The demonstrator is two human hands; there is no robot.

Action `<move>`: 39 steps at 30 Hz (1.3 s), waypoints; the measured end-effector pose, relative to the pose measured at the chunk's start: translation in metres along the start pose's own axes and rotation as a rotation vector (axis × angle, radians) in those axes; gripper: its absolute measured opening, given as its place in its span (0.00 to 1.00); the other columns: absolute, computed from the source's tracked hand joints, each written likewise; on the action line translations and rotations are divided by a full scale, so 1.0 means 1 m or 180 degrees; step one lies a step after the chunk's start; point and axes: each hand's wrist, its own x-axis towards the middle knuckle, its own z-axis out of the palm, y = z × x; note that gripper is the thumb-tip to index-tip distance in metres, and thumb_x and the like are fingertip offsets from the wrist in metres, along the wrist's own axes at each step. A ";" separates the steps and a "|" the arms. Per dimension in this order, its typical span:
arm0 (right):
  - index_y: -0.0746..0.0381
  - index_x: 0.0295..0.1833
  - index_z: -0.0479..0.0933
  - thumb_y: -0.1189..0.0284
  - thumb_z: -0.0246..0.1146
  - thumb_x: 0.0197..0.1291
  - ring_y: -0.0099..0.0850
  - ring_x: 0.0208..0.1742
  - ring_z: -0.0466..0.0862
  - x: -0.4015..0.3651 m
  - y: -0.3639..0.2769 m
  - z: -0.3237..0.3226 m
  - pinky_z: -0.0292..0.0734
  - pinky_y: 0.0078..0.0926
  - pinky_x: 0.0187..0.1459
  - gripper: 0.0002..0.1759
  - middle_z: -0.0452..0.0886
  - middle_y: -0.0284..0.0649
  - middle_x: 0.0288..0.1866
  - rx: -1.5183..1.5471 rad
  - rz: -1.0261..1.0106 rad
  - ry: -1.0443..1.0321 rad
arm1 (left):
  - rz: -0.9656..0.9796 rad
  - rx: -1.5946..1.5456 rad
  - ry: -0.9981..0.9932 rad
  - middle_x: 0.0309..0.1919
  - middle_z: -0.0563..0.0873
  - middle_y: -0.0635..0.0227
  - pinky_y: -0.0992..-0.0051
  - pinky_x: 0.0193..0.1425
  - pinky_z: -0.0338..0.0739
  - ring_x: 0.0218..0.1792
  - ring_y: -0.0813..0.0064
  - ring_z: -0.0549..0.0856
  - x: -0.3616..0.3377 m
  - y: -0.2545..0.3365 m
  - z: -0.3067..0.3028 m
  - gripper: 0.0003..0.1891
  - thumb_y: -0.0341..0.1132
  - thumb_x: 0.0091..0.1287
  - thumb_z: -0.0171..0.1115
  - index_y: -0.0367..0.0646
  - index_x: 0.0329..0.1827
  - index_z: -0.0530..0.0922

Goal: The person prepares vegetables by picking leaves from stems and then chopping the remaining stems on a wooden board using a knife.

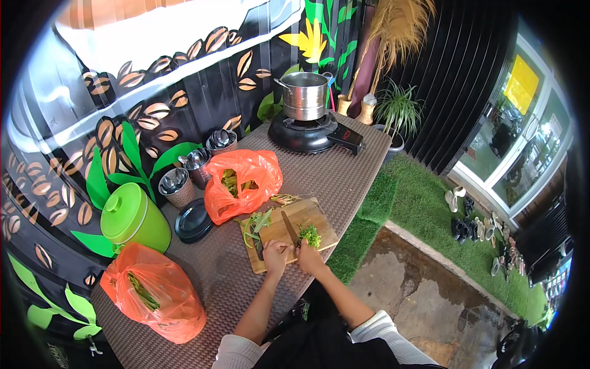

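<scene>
A wooden cutting board (316, 216) lies on the table in front of me. My right hand (310, 256) is closed around the handle of a knife (288, 225), whose blade points away and to the left over the board. Close beside it, my left hand (276, 254) is closed with its fingertips together above the board's near edge; anything in them is too small to name. A small heap of chopped green herbs (310, 235) sits just beyond my right hand. Long green leaves and stems (254, 229) lie on the board's left side, and cut stalks (284, 198) lie at its far edge.
Two orange plastic bags (258, 169) with greens stand on the table (230, 295). Left are a lime-green lidded bucket (136, 220), dark stacked plates (192, 221) and several woven holders (178, 189) with utensils. A steel pot (303, 97) sits on a black portable stove (304, 134) at the far end.
</scene>
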 end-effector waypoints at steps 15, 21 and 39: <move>0.67 0.48 0.62 0.64 0.49 0.67 0.58 0.38 0.83 -0.001 -0.013 0.004 0.78 0.53 0.39 0.15 0.81 0.59 0.36 -0.0132 -0.0086 -0.0133 | 0.0489 0.0177 0.0078 0.33 0.82 0.63 0.68 0.48 0.73 0.42 0.61 0.78 -0.004 -0.001 -0.003 0.06 0.31 0.53 0.68 0.40 0.31 0.85; 0.66 0.48 0.62 0.69 0.53 0.63 0.55 0.42 0.83 -0.029 -0.030 0.001 0.80 0.47 0.44 0.14 0.82 0.58 0.36 -0.0396 0.0313 -0.0108 | 0.0533 0.0133 0.0093 0.33 0.82 0.63 0.66 0.48 0.72 0.42 0.60 0.78 -0.005 -0.001 -0.004 0.06 0.31 0.54 0.68 0.39 0.32 0.85; 0.66 0.51 0.62 0.70 0.55 0.62 0.51 0.39 0.85 0.000 -0.022 -0.009 0.82 0.42 0.39 0.16 0.82 0.56 0.35 -0.0434 -0.0170 -0.0230 | 0.0349 0.0058 0.0200 0.31 0.81 0.61 0.66 0.45 0.73 0.39 0.60 0.78 -0.003 0.006 -0.004 0.06 0.31 0.53 0.70 0.39 0.30 0.84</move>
